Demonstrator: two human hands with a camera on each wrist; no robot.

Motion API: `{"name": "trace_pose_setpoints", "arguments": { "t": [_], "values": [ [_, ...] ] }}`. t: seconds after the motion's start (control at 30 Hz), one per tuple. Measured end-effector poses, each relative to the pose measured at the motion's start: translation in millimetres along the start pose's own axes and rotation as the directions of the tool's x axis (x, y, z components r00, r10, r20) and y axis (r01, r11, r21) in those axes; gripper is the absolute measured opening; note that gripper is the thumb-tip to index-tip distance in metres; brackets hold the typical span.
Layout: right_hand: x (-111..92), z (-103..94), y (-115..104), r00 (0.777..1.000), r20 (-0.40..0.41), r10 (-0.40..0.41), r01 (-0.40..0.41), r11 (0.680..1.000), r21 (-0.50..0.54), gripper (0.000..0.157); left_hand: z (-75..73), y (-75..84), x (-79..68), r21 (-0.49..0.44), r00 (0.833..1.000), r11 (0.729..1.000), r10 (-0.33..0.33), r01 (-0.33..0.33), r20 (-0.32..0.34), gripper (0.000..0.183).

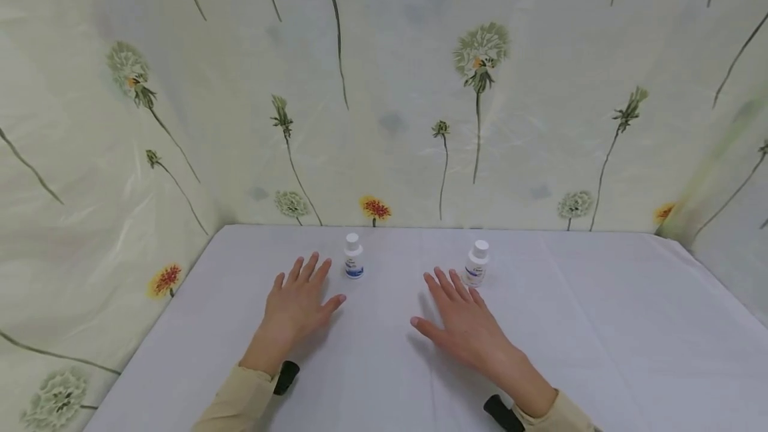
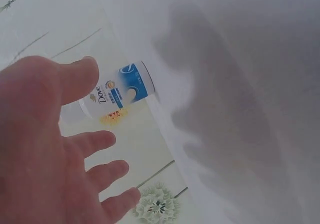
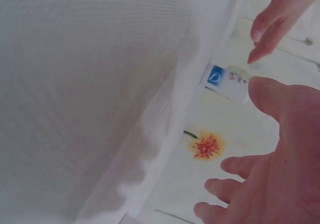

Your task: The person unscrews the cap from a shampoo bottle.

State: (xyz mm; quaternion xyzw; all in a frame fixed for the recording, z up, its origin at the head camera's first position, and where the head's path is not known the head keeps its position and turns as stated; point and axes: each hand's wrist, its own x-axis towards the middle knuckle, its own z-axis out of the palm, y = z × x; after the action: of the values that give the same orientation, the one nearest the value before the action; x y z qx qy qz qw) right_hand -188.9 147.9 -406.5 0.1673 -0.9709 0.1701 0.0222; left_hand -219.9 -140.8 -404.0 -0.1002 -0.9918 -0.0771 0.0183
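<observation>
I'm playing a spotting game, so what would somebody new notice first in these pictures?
Probably the left hand and the right hand, stretched out over the white tabletop. Next, one white bottle standing upright near the left hand, and a second white bottle near the right. Behind them, big dandelions decorate the flowery backdrop.

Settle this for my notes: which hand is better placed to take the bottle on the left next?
Probably the left hand: it is empty and near the left bottle, which stands toward its thumb side, while the right hand is closer to the right bottle.
</observation>
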Motion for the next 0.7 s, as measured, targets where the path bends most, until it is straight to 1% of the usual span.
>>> {"name": "trace_pose_setpoints", "arguments": {
  "t": [0.1,0.23,0.37,0.47,0.6,0.7],
  "values": [
    [6,2.0,-3,1.0,0.004,0.0,0.0,1.0,0.018,0.082,0.1,-4.9,3.5,-0.008,1.0,1.0,0.005,-0.006,-0.022,0.072],
    [12,4.5,-6,1.0,0.004,0.0,0.0,0.998,0.066,0.08,-0.1,-9.9,6.9,-0.032,0.999,0.999,0.019,-0.02,-0.049,0.069],
    [17,7.5,-6,1.0,0.006,-0.001,0.0,0.991,0.137,0.076,0.0,-13.0,8.7,-0.096,0.997,0.995,0.016,-0.024,-0.081,0.065],
    [20,9.6,-6,1.0,0.01,-0.016,0.014,0.983,0.18,0.073,1.5,-14.5,10.0,-0.148,0.995,0.989,0.001,-0.017,-0.103,0.061],
    [24,11.6,-7,0.999,-0.008,-0.052,0.052,0.977,0.208,0.068,4.9,-15.4,13.1,-0.199,0.991,0.98,-0.004,-0.023,-0.137,0.055],
    [28,13.1,-8,0.998,-0.026,-0.06,0.064,0.971,0.229,0.065,6.9,-15.6,14.8,-0.238,0.988,0.971,-0.01,-0.027,-0.154,0.05]
  ]
}}
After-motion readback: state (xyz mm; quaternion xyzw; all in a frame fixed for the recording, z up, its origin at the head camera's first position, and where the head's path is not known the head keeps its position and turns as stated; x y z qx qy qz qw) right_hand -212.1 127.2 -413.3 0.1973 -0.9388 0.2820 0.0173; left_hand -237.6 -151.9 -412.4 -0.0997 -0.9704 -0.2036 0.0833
